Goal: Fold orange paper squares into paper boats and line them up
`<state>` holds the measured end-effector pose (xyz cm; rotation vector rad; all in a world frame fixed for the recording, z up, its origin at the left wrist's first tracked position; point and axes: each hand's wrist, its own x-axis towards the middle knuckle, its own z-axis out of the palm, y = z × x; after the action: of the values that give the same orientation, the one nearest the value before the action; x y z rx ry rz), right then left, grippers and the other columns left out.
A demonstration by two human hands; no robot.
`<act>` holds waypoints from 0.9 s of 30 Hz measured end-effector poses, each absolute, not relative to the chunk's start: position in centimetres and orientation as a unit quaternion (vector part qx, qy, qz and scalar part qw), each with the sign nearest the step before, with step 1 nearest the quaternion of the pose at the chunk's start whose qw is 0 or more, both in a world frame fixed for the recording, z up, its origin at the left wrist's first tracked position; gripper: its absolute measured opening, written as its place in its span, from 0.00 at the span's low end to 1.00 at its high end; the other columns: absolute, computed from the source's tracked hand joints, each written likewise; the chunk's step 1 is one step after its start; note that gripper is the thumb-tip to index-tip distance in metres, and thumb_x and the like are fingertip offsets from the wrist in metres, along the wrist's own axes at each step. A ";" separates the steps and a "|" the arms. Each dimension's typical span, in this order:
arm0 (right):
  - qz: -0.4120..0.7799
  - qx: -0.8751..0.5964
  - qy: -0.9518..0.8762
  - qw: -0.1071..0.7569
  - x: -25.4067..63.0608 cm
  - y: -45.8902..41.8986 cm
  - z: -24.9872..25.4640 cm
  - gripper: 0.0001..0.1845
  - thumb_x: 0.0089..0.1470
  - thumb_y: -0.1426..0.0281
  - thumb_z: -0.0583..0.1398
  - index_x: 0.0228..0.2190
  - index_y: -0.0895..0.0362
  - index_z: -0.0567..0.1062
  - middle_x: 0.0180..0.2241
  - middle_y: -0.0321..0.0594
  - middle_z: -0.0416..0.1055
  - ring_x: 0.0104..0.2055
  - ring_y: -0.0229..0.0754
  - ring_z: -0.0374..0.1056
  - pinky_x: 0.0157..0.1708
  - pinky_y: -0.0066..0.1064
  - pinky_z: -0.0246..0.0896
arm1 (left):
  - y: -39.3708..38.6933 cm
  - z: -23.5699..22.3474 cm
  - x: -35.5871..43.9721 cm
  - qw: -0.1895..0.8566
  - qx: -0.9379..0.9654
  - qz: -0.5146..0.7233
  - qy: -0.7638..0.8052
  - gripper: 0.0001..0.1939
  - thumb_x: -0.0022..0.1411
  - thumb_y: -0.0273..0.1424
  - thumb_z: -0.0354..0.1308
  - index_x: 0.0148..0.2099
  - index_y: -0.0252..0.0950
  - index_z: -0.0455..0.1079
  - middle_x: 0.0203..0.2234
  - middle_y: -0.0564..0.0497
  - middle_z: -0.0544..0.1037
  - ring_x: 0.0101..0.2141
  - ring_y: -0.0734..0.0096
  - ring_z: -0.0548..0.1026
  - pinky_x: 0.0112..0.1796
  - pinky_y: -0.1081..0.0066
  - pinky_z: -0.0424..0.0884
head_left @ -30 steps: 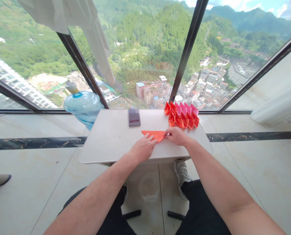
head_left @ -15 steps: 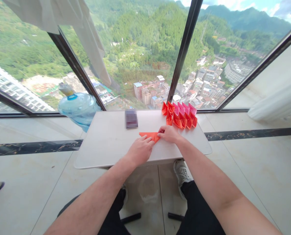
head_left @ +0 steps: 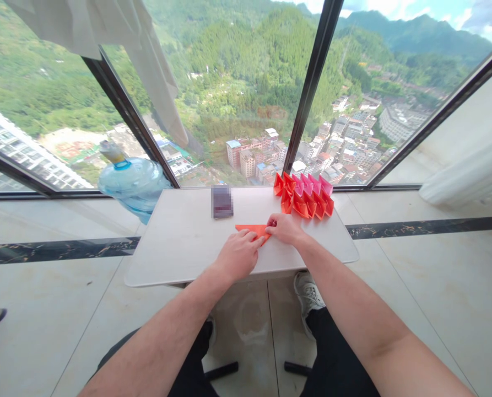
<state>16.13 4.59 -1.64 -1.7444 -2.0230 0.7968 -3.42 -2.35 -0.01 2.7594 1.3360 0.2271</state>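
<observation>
An orange folded sheet of paper lies flat on the small white table. My left hand rests on its near edge, fingers stretched out and pressing it down. My right hand pinches the paper's right tip with closed fingers. Most of the sheet's right half is hidden under my hands.
Several folded orange and pink paper pieces stand in rows at the table's back right. A small dark card pack lies at the back middle. A blue water jug leans by the window on the left. My shoe shows under the table.
My right hand has slid left along the paper toward my left hand, and the visible orange sheet has become shorter. The left hand has stayed pressed on the paper.
</observation>
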 end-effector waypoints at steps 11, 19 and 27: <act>0.274 -0.631 -0.708 0.161 15.9 4.5 -1.6 0.03 0.47 0.69 0.64 0.28 0.54 0.76 0.29 0.34 0.76 0.31 0.36 0.69 0.29 0.25 0.57 | -2.4 -0.2 -3.3 0.037 0.892 0.072 0.445 0.23 0.66 0.27 0.48 0.61 0.40 0.68 0.44 0.45 0.77 0.49 0.56 0.71 0.47 0.57 0.68; 0.266 -0.632 -0.711 0.156 15.9 4.3 -1.5 0.03 0.49 0.69 0.64 0.29 0.54 0.76 0.29 0.34 0.76 0.32 0.36 0.69 0.31 0.25 0.58 | -2.6 0.3 -3.1 0.028 0.891 0.051 0.450 0.23 0.65 0.27 0.47 0.61 0.40 0.69 0.52 0.44 0.75 0.50 0.56 0.70 0.47 0.58 0.68; 0.240 -0.635 -0.722 0.132 15.7 4.0 -1.2 0.04 0.51 0.67 0.63 0.31 0.54 0.76 0.31 0.35 0.77 0.35 0.38 0.71 0.34 0.26 0.59 | -2.9 -0.1 -2.8 0.032 0.887 0.025 0.460 0.29 0.66 0.27 0.43 0.68 0.41 0.60 0.63 0.48 0.68 0.55 0.49 0.65 0.48 0.52 0.65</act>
<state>15.73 4.04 -1.25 -1.8436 -2.0958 0.6974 -2.79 -2.92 -0.06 2.7300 1.4175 0.0778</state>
